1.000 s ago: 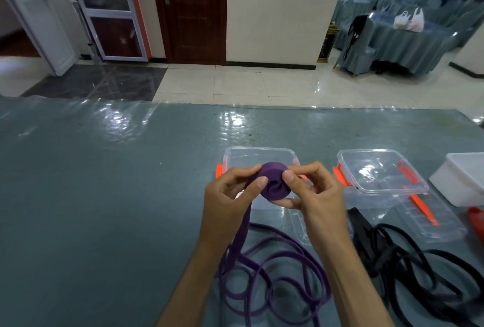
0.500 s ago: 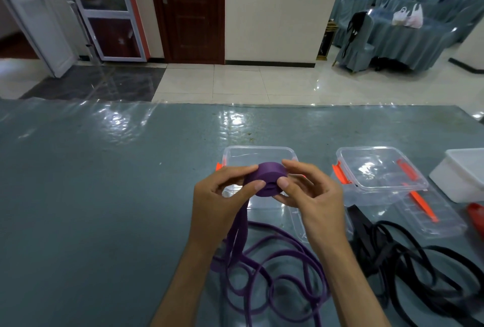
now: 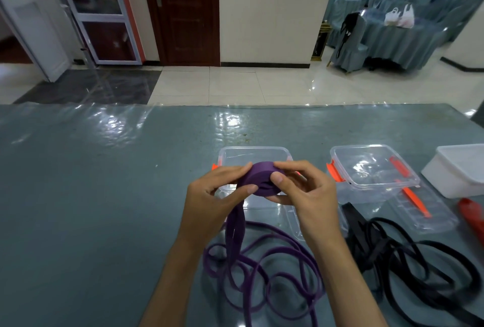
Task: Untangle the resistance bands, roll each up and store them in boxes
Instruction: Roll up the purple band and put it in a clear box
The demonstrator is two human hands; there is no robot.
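Two hands work on one purple roll that I hold above the worktop, in front of the open clear box at 12 o'clock. My left hand curls around the roll from 9 o'clock, thumb laid on the strap where it leaves the roll. My right hand pinches the roll from 3 o'clock, thumb on the near face and fingers behind it. Both hands are therefore closed on the roll, not free.

The loose purple band hangs down from the roll and lies in many loops at 6 o'clock, so I judge that most of the rolling is not yet done. To do this step well, I think the right hand should turn the roll while the left thumb guides the strap flat and with light tension, so that each layer sits exactly on the one below. I would pull the strap up slowly, because the loops on the worktop cross each other and may catch. The black band lies tangled at 4 o'clock, near a second clear box and its lid; I keep the purple loops apart from it.
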